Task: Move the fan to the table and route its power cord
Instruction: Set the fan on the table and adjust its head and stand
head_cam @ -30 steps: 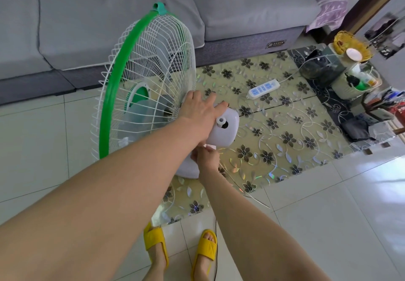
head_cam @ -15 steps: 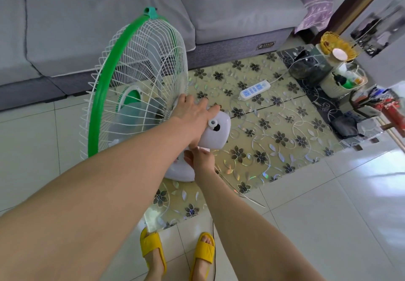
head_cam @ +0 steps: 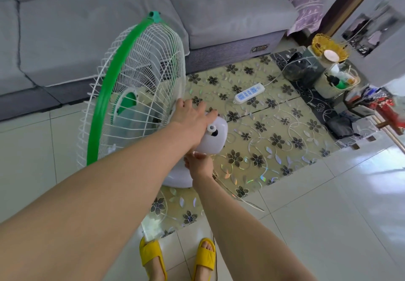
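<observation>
A fan with a white wire cage and green ring [head_cam: 96, 114] stands upright at the near left end of the low floral-topped table [head_cam: 274, 149]. My left hand [head_cam: 190, 118] lies over the top of its white motor housing [head_cam: 215, 137], fingers spread around it. Under the housing, my right hand [head_cam: 199, 162] grips the fan's neck, just above the white base [head_cam: 177, 177]. A thin white power cord [head_cam: 243, 198] trails from the fan over the table's near edge to the floor. A white power strip [head_cam: 248, 93] lies further back on the table.
A grey sofa [head_cam: 131, 28] runs along the far side. Baskets and a yellow wire bowl [head_cam: 328, 46] crowd the table's right end with other clutter. My feet in yellow slippers [head_cam: 153, 258] stand on white tiles at the near table edge.
Both hands keep the same hold on the fan. The fan stays in place against the table pattern, and only the view drifts a little to the right.
</observation>
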